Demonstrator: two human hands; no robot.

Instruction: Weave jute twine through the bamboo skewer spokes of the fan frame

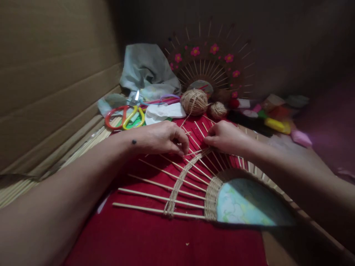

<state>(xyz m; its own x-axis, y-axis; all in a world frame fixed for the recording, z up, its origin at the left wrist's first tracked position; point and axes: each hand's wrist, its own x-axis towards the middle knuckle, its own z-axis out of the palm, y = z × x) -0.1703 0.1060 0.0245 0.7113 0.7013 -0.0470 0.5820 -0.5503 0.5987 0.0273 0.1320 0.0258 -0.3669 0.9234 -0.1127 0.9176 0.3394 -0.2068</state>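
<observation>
A fan-shaped frame of thin wooden sticks [144, 209] lies on red cloth [133, 236], its sticks spreading from a blue half-round centre [241, 203]. Twine [180, 181] is woven across the sticks in a curved band, with another band beside the centre. My left hand [173, 138] is closed over the upper sticks, its thumb and fingertips pinched by the twine. To its right, my right hand [222, 136] is closed at the upper end of the band, fingers on or beside a stick. What lies between the fingertips of either hand is too small to make out.
Behind the hands sit a large twine ball [194, 101] and a smaller one [218, 110]. Scissors [124, 117] lie at left near white paper [163, 112]. A flowered stick fan [205, 55] stands at the back. Cardboard [55, 74] rises at left; yellow clay [274, 125] lies right.
</observation>
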